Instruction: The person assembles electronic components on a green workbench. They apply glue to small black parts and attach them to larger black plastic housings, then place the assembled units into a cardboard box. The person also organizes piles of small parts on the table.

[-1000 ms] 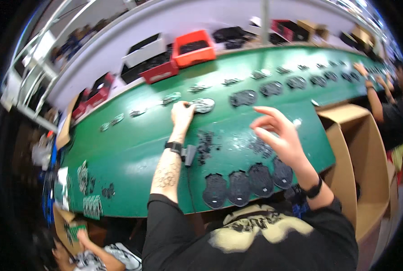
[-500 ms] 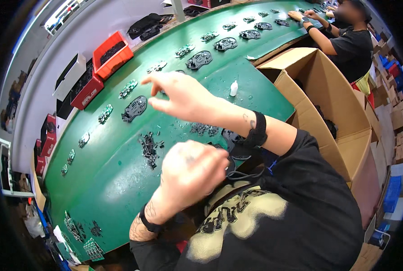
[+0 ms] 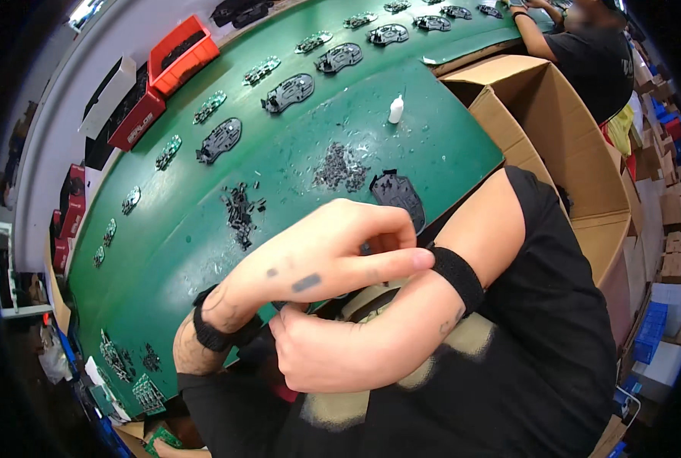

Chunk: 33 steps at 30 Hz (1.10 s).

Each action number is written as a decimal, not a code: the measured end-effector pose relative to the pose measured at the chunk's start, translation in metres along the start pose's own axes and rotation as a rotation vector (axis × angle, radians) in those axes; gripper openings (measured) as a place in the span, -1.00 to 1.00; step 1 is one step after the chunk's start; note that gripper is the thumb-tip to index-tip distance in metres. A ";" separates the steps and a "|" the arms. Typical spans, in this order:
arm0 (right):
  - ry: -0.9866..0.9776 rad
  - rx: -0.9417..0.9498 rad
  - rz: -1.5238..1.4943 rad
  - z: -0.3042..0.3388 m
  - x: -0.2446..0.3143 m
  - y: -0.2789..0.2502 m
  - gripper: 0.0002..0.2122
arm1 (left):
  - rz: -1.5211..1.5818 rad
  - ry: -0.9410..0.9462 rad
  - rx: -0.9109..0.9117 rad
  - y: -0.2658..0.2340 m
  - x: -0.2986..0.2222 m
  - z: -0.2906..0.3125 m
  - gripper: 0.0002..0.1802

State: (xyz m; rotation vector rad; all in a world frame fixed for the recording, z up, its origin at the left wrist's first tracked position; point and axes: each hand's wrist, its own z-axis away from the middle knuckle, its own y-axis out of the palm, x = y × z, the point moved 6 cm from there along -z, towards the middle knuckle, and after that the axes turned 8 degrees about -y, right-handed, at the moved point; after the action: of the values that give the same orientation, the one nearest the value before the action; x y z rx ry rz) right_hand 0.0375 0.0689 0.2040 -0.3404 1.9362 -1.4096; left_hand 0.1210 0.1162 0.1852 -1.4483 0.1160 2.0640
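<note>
My arms cross in front of my chest. My left hand point(image 3: 333, 252) is on top, its fingers curled toward the thumb, whose tip lies by my right wrist; what it holds, if anything, is hidden. Under it, my right hand point(image 3: 325, 351) is curled near my left wrist, and a bit of something dark shows by its fingers. Just beyond my left fingers lies a black computer-mouse shell point(image 3: 398, 200) at the table's near edge. Small black parts form a scattered pile point(image 3: 340, 168) and a second pile point(image 3: 240, 217) farther left.
Black mouse bases point(image 3: 288, 93) and green circuit boards point(image 3: 209, 107) line the green table point(image 3: 195, 244). A white bottle point(image 3: 396, 109) stands near an open cardboard box point(image 3: 585, 175). At the back are an orange bin point(image 3: 184, 57) and red boxes point(image 3: 136, 122). A co-worker point(image 3: 585, 61) is far right.
My right hand has come back from the row of mouse bases to my chest, uncovering a base there. My left hand has moved across above my right forearm. The view has shifted.
</note>
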 end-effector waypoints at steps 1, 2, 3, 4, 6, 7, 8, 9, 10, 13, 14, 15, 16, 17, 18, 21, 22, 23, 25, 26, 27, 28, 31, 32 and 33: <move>0.015 -0.037 -0.097 0.000 -0.006 -0.002 -0.93 | 0.012 -0.029 0.046 0.006 0.003 -0.004 -0.66; 0.045 -0.055 -0.192 0.001 -0.012 -0.002 -0.91 | 0.016 -0.048 0.107 0.011 0.006 -0.010 -0.66; 0.085 -0.094 -0.311 0.005 -0.021 -0.005 -0.90 | 0.114 -0.030 0.109 0.014 0.014 -0.014 -0.63; 0.112 -0.123 -0.410 0.004 -0.027 -0.005 -0.88 | 0.213 -0.013 0.109 0.017 0.024 -0.018 -0.60; 0.161 -0.186 -0.583 0.003 -0.040 -0.010 -0.85 | 0.285 0.045 0.019 0.015 0.030 -0.019 -0.61; 0.191 -0.225 -0.680 0.001 -0.046 -0.013 -0.84 | 0.257 0.129 -0.140 0.008 0.027 -0.013 -0.65; 0.208 -0.262 -0.768 -0.004 -0.052 -0.017 -0.83 | 0.209 0.199 -0.315 -0.001 0.022 -0.004 -0.68; 0.231 -0.301 -0.847 -0.008 -0.059 -0.020 -0.81 | 0.218 0.267 -0.544 -0.009 0.020 0.008 -0.70; 0.264 -0.343 -0.916 -0.011 -0.068 -0.022 -0.79 | 0.224 0.336 -0.775 -0.015 0.020 0.023 -0.71; 0.444 -0.551 -1.020 0.004 -0.116 -0.023 -0.75 | 0.655 0.418 -0.932 -0.036 0.072 0.044 -0.64; 0.499 -0.668 -0.958 0.014 -0.135 -0.014 -0.76 | 0.478 0.317 -0.980 -0.021 0.072 0.048 -0.60; 0.550 -0.784 -0.892 0.026 -0.151 -0.006 -0.76 | 0.235 0.323 -0.966 -0.011 0.060 0.043 -0.57; 0.633 -0.794 -0.826 0.031 -0.162 -0.002 -0.77 | -0.011 0.325 -0.984 0.002 0.041 0.046 -0.53; 0.732 -0.793 -0.741 0.040 -0.171 0.002 -0.77 | -0.316 0.445 -0.912 0.020 0.010 0.037 -0.50; 0.781 -0.741 -0.704 0.041 -0.177 0.010 -0.78 | -0.403 0.465 -0.983 0.029 -0.006 0.031 -0.55; 0.841 -0.728 -0.616 0.040 -0.180 0.034 -0.77 | -0.409 0.502 -1.119 0.034 -0.003 0.010 -0.59; 0.851 -0.722 -0.588 0.041 -0.181 0.039 -0.78 | -0.368 0.518 -1.146 0.035 0.005 0.005 -0.59; 0.865 -0.707 -0.575 0.041 -0.181 0.043 -0.78 | -0.315 0.502 -1.130 0.036 0.010 0.001 -0.60; 0.897 -0.677 -0.547 0.043 -0.181 0.048 -0.78 | -0.210 0.474 -1.091 0.038 0.016 -0.005 -0.63; 0.882 -0.679 -0.484 0.044 -0.179 0.051 -0.77 | -0.122 0.432 -1.066 0.039 0.019 -0.008 -0.70; 0.873 -0.672 -0.471 0.044 -0.179 0.054 -0.77 | -0.120 0.436 -1.053 0.038 0.019 -0.009 -0.72; 0.864 -0.666 -0.457 0.042 -0.179 0.056 -0.77 | -0.119 0.440 -1.040 0.036 0.019 -0.009 -0.73; 0.838 -0.636 -0.335 0.042 -0.178 0.068 -0.76 | -0.059 0.485 -1.037 0.037 0.017 -0.012 -0.82; 0.822 -0.630 -0.278 0.042 -0.179 0.069 -0.77 | -0.038 0.464 -1.038 0.038 0.018 -0.011 -0.83; 0.807 -0.590 -0.253 0.041 -0.177 0.072 -0.78 | -0.017 0.444 -1.039 0.038 0.019 -0.011 -0.84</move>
State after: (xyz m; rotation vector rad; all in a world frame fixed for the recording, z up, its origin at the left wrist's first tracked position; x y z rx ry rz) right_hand 0.2055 0.1694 0.2001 -0.3138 3.0756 -1.1848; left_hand 0.1063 0.0892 0.1546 -2.4607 -0.9110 1.7841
